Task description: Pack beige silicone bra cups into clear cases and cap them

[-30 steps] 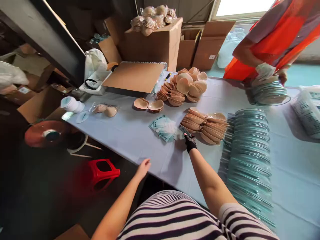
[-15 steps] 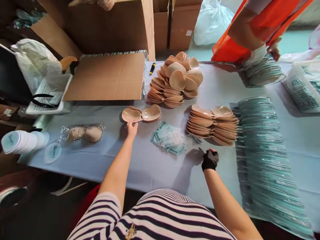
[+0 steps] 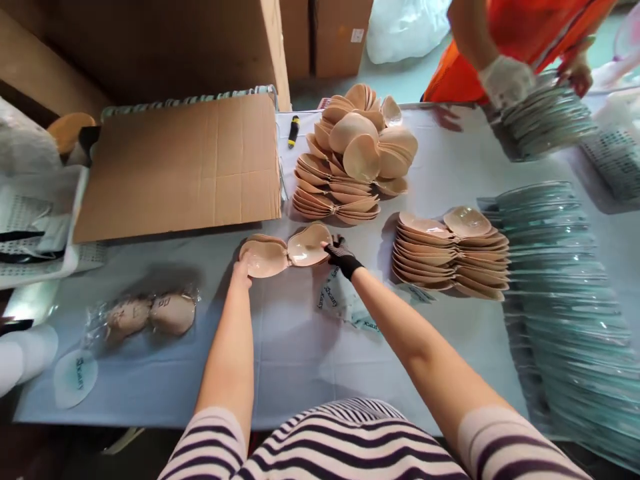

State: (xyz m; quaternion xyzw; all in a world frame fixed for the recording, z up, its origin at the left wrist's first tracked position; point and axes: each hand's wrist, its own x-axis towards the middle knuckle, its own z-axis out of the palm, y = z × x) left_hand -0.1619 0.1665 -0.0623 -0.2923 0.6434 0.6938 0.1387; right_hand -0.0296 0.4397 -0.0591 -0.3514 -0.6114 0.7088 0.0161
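Note:
A small stack of joined beige cup pairs [image 3: 286, 249] lies near the middle of the pale blue table [image 3: 300, 347]. My bare left hand [image 3: 241, 272] touches the near edge of its left cup. My right hand [image 3: 341, 255], in a black glove, grips the right cup's outer edge. Under my right forearm lie several small teal-printed sachets [image 3: 336, 300]. A taller stack of beige cup pairs [image 3: 450, 257] sits to the right, and a bigger heap [image 3: 353, 157] lies behind.
A flat cardboard sheet [image 3: 180, 163] lies at the back left, with a white basket [image 3: 35, 227] beside it. A bagged cup pair [image 3: 150, 313] sits at the near left. Clear plastic shells [image 3: 560, 293] are stacked along the right. A person in orange [image 3: 505, 40] holds more shells.
My right hand has moved from the table's near side up to the right cup of the small stack. My left hand stays at the left cup. The view has tilted further down.

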